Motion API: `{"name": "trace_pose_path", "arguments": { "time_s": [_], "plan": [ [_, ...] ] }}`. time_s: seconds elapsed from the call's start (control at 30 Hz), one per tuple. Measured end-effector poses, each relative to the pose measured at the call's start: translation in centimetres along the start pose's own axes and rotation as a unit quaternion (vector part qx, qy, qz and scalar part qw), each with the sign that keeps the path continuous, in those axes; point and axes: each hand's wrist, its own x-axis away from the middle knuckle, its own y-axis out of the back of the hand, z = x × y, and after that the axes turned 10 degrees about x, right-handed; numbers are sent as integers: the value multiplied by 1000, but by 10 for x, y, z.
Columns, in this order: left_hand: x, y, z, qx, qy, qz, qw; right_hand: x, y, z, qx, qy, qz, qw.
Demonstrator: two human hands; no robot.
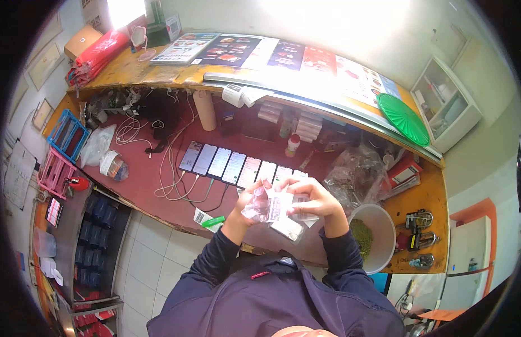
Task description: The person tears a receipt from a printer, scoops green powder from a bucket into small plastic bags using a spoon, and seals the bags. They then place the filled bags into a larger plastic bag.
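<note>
The row of dark-edged phones (234, 167) lies side by side on the dark red worktop (138, 188), screens up, probably so that each can be read at a glance. White charging cables (159, 194) run to the near edges at its left end, which seems to let the phones charge where they lie.

Just nearer the person than the right part of that row, the crumpled clear plastic packet (255, 209) and the white printed paper slip (276, 206) are held up together, close to each other. The left hand (242, 212) is partly closed, its fingers curled round the packet, seemingly to steady the loose film. The right hand (323, 201) is less closed, fingers bent and apart, the thumb against the slip, perhaps to keep it flat. Whether packet and slip are joined, I cannot tell.

Below both hands, on the near side of the row, is a flat pale rectangular object (287, 230); whether a finger touches it is hidden. The bright green marker (213, 222) lies on a small white label, also on the row's near side. The white round bucket with green contents (384, 241) stands right of the row, beside the right forearm. A white bottle with a red cap (293, 146) stands beyond the row.
</note>
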Motion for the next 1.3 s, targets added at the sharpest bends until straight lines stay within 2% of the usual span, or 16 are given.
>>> {"name": "trace_pose_path", "arguments": {
  "time_s": [0.03, 0.07, 0.1, 0.13, 0.23, 0.33, 0.4, 0.5, 0.53, 0.7, 0.77, 0.93, 1.1, 1.17, 1.23, 1.3],
  "plan": [
    [5, 0, -1, -2, -1, 2, 1000, -1, -1, 1, 12, -4, -4, 1000],
    [12, 1, -2, 60, 64, 103, 991, -3, -5, 2, -40, -58, -58, 996],
    [18, 4, -2, 120, 130, 202, 963, -10, 1, -7, -30, -33, -89, 995],
    [22, 14, 1, 93, 69, 115, 987, -21, 5, -9, -56, -31, -171, 983],
    [25, 30, -2, 99, 113, 134, 980, -66, 34, -5, -84, -62, -391, 914],
    [43, 41, -14, 88, 82, 92, 988, -94, 65, -44, 13, -58, -489, 871],
    [54, 47, -27, 63, 41, 97, 992, -98, 73, -60, 183, -82, -541, 817],
    [72, 61, -47, 72, -1, 92, 993, -90, 69, -66, 145, -126, -513, 837],
    [78, 65, -53, 64, -19, 75, 995, -92, 68, -68, 149, -79, -526, 833],
    [97, 72, -73, 65, -35, 47, 996, -98, 63, -55, 136, -49, -547, 824],
    [97, 75, -79, 50, -49, 51, 996, -98, 75, -84, 210, -65, -538, 814],
    [101, 74, -84, 49, -49, 38, 997, -91, 61, -76, 224, -75, -534, 812],
    [103, 75, -87, 58, -45, 1, 997, -98, 59, -67, 383, -135, -558, 724],
    [103, 77, -87, 47, -43, 16, 998, -113, 52, -56, 560, -211, -534, 598],
    [101, 79, -87, 44, -42, 18, 998, -124, 54, -59, 585, -225, -516, 584],
    [100, 80, -87, 42, -43, 21, 998, -129, 57, -62, 580, -183, -471, 640]
  ]
}}
